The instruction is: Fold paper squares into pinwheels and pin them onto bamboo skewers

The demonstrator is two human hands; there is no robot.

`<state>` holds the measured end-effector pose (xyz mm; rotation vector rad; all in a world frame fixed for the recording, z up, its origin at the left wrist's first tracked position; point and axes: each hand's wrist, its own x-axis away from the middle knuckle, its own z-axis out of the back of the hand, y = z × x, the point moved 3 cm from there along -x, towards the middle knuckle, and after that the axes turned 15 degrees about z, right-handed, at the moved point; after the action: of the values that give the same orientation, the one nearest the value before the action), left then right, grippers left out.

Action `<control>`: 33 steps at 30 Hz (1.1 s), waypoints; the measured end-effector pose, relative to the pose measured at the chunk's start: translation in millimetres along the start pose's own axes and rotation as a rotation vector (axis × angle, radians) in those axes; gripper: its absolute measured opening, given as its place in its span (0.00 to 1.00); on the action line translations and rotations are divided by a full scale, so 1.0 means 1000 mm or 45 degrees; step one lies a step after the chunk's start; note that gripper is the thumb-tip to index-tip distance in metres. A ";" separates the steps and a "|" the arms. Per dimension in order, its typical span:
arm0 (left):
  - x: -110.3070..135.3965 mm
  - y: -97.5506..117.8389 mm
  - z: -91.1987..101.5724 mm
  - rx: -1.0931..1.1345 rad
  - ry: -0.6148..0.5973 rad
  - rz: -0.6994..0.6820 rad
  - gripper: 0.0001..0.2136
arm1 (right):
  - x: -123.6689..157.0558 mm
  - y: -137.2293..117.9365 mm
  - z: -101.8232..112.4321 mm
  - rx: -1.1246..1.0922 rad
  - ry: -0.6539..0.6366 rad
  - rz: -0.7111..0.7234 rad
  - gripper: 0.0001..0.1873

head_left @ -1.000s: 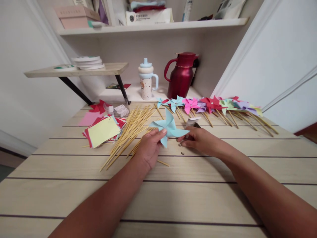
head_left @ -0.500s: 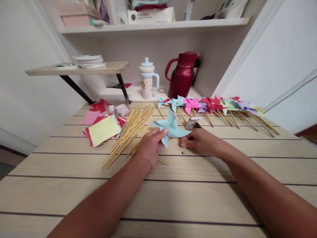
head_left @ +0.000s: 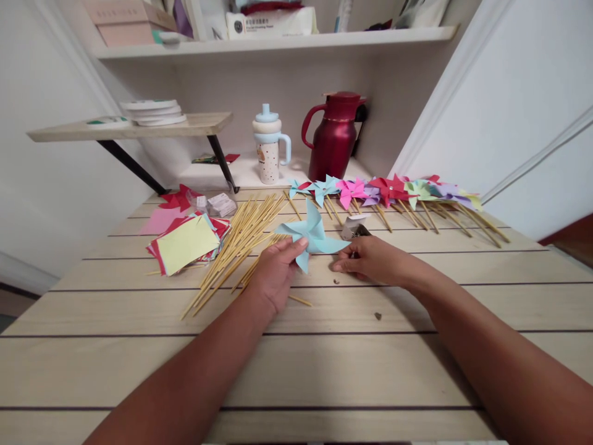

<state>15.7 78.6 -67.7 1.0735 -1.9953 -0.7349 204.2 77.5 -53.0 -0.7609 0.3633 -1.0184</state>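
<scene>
One light-blue paper pinwheel [head_left: 311, 233] is held above the middle of the desk [head_left: 361, 371], pinched near its centre between the thumb and fingers of the left hand [head_left: 273, 272]. The right hand [head_left: 364, 258] is lowered beside a small open box [head_left: 354, 226], its fingertips drawn close together; whether they pinch anything cannot be told. A tiny metal piece [head_left: 336, 282] lies just in front of those fingers, and a small dark bit [head_left: 378, 316] lies nearer the desk's front edge.

Toward the back-left corner are a paper stack [head_left: 189, 245] topped by a plain yellow sheet, and a clear bag of white packets [head_left: 220, 206] whose print is too small to read. Loose bamboo sticks [head_left: 236, 241] lie between the stack and the left hand. A row of pinwheels on sticks [head_left: 390, 187] runs along the back edge toward the back-right corner.

On the shelf [head_left: 278, 44] above, a white pack [head_left: 296, 23] bears Chinese characters over small English lettering, apparently ending in "Towel"; the lettering on a pink box [head_left: 123, 31] is too faint to read.
</scene>
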 end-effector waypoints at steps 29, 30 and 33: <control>-0.007 0.003 0.004 -0.044 -0.103 -0.006 0.11 | 0.101 0.010 -0.015 -0.190 0.273 -0.041 0.08; -0.007 0.003 0.004 -0.048 -0.101 -0.005 0.11 | 0.101 0.010 -0.017 -0.184 0.282 -0.039 0.08; -0.006 0.003 0.004 -0.063 -0.097 -0.008 0.11 | 0.101 0.008 -0.021 -0.186 0.273 -0.017 0.06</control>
<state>13.7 86.0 -69.5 1.0374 -2.0280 -0.8355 247.0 -15.4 -66.6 -0.7872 0.6236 -1.0981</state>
